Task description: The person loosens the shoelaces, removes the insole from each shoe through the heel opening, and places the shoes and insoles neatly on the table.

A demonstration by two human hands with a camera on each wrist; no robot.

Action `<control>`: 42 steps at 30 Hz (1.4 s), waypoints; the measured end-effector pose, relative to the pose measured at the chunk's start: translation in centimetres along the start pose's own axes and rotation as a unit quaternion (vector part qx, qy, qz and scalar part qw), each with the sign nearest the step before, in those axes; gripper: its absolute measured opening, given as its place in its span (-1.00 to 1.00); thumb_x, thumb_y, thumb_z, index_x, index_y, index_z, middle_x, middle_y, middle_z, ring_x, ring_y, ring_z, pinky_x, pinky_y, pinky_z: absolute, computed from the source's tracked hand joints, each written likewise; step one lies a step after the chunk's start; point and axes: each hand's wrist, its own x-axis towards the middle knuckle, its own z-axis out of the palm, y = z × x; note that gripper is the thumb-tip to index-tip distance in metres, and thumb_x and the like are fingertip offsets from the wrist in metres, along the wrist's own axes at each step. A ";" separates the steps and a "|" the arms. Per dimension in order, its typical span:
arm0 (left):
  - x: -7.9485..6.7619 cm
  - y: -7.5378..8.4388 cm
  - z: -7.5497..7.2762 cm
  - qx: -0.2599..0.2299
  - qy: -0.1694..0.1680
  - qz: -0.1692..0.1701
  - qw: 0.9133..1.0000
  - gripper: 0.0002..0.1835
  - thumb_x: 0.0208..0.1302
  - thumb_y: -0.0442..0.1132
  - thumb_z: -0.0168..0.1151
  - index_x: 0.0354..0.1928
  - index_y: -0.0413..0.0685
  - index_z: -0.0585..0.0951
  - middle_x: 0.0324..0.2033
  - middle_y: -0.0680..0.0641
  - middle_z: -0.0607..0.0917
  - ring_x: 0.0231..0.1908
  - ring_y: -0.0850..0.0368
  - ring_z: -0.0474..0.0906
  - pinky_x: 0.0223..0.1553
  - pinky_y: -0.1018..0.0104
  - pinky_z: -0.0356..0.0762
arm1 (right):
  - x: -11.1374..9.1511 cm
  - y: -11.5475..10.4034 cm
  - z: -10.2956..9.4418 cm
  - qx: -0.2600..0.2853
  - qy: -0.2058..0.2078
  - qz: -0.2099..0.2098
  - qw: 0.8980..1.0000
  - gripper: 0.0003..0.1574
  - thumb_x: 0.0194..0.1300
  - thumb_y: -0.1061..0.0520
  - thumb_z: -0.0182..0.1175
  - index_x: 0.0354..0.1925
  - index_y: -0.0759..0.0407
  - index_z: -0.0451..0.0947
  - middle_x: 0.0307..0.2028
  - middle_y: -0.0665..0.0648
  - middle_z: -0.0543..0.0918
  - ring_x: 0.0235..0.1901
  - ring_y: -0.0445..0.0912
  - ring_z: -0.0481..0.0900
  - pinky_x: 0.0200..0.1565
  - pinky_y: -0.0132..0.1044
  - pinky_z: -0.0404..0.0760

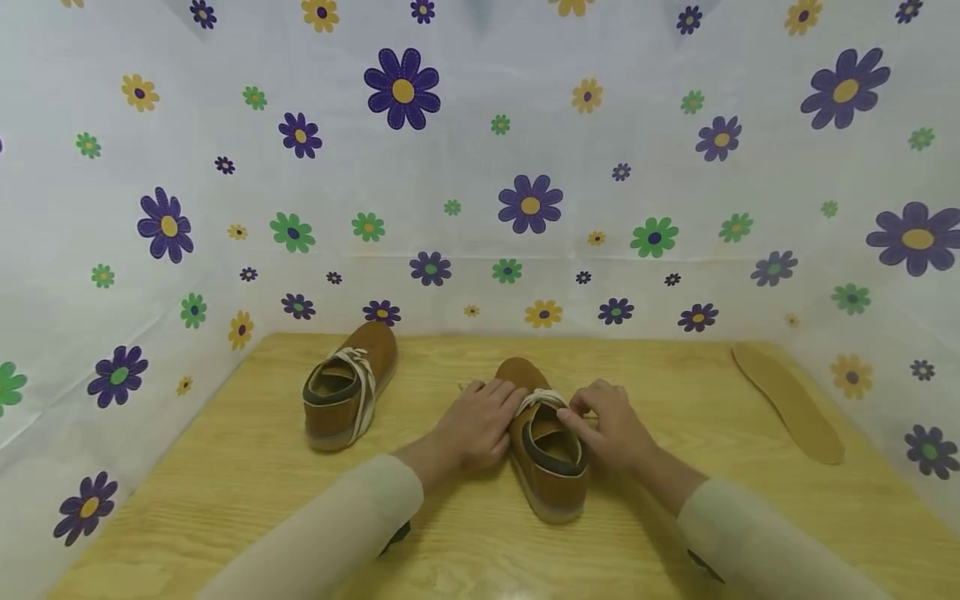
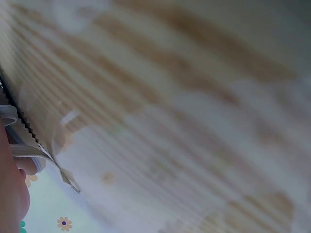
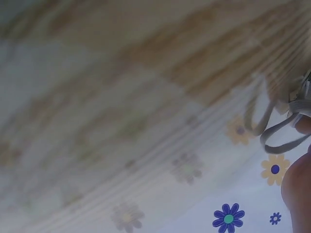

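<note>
Pointing its toe away, a brown shoe (image 1: 549,457) sits on the wooden table (image 1: 450,533), the left hand (image 1: 480,419) laid along its left front with fingers slightly bent, the right hand (image 1: 611,429) curving its fingers in at the pale laces (image 1: 546,398); I can't tell whether either grips anything. Leftward stands a second shoe (image 1: 347,390), rightward a tan insole (image 1: 791,408).

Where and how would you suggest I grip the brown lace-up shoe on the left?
I'd pinch the brown shoe by its dark heel collar, from above on the near side: the heel end is nearest, its opening gapes upward, and cream laces hang on the right.
</note>
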 end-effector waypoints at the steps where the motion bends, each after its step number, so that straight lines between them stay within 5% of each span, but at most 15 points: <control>1: 0.0 0.0 0.1 0.003 0.003 0.000 1.000 -0.45 0.26 -0.15 -0.01 0.31 -0.06 0.38 0.06 -0.04 0.53 0.08 0.04 0.46 0.04 0.08 0.47 | 0.1 0.1 -0.1 0.005 -0.003 0.006 1.000 -0.80 0.32 0.06 0.25 -0.46 -0.01 0.55 -0.48 -0.14 0.53 -0.37 -0.14 0.42 -0.13 -0.16 0.31; 11: 1.1 -0.1 0.1 0.028 -0.017 0.003 0.999 -0.47 0.31 -0.11 -0.01 0.32 -0.04 0.38 0.09 -0.03 0.53 0.10 0.04 0.45 0.05 0.09 0.47 | 0.1 0.8 -0.6 0.054 -0.011 0.066 0.996 -0.78 0.30 0.06 0.30 -0.47 0.01 0.53 -0.59 -0.14 0.47 -0.54 -0.27 0.36 -0.46 -0.40 0.39; 18: 0.4 0.1 0.0 0.029 -0.047 0.013 0.998 -0.45 0.29 -0.08 0.02 0.33 -0.03 0.38 0.10 -0.02 0.54 0.08 0.06 0.46 0.04 0.11 0.49 | -0.9 0.0 0.0 0.068 0.007 0.076 0.995 -0.80 0.25 0.09 0.36 -0.46 0.05 0.55 -0.67 -0.18 0.42 -0.64 -0.34 0.30 -0.57 -0.41 0.36; 23: -0.1 -0.1 0.1 -0.002 -0.019 0.020 1.000 -0.43 0.25 -0.06 -0.03 0.31 -0.02 0.41 0.05 -0.01 0.56 0.05 0.05 0.47 0.01 0.10 0.47 | -1.1 -0.3 0.1 0.061 0.020 0.059 0.996 -0.79 0.21 0.11 0.39 -0.49 0.05 0.55 -0.69 -0.19 0.38 -0.67 -0.36 0.25 -0.61 -0.42 0.30; 28: -0.4 -0.7 0.0 -0.086 0.029 0.014 0.996 -0.51 0.43 -0.06 -0.16 0.27 0.03 0.55 0.01 0.04 0.65 -0.01 0.07 0.49 -0.03 0.13 0.42 | -1.1 -0.3 0.1 0.052 0.038 0.050 0.997 -0.71 0.16 0.13 0.43 -0.57 0.03 0.51 -0.72 -0.20 0.33 -0.69 -0.37 0.21 -0.63 -0.43 0.24; 32: -0.8 -1.0 -0.1 -0.132 0.111 0.003 0.985 -0.60 0.51 -0.16 -0.14 -0.06 -0.04 0.73 -0.20 0.03 0.77 -0.17 0.07 0.61 -0.07 0.17 0.51 | -0.9 -0.5 0.3 0.062 0.033 0.052 0.996 -0.64 0.15 0.09 0.45 -0.62 0.01 0.47 -0.72 -0.22 0.28 -0.68 -0.37 0.19 -0.63 -0.44 0.23; 35: -0.9 -1.1 -0.2 -0.161 0.164 -0.010 0.973 -0.63 0.48 -0.26 -0.09 -0.44 -0.05 0.67 -0.54 0.04 0.70 -0.43 0.15 0.61 -0.22 0.24 0.57 | -0.6 -0.4 0.5 0.060 0.022 0.048 0.997 -0.61 0.20 0.07 0.42 -0.63 0.00 0.45 -0.73 -0.23 0.22 -0.69 -0.38 0.14 -0.63 -0.45 0.20; 39: -1.0 -1.2 -0.5 -0.203 0.162 -0.033 0.965 -0.64 0.50 -0.31 -0.10 -0.56 -0.01 0.42 -0.75 0.10 0.34 -0.69 0.27 0.27 -0.54 0.39 0.36 | -0.2 -0.3 0.5 0.033 0.013 0.034 0.999 -0.60 0.29 0.08 0.34 -0.63 -0.02 0.42 -0.72 -0.24 0.16 -0.68 -0.38 0.11 -0.61 -0.45 0.20; 42: -0.9 -1.4 -0.8 -0.208 0.133 -0.059 0.967 -0.73 0.53 -0.32 -0.11 -0.38 -0.07 0.50 -0.72 0.10 0.41 -0.71 0.32 0.19 -0.59 0.44 0.28 | 0.2 -0.3 0.4 0.013 0.018 0.027 0.999 -0.61 0.30 0.07 0.33 -0.59 -0.02 0.40 -0.71 -0.24 0.15 -0.67 -0.37 0.09 -0.58 -0.45 0.19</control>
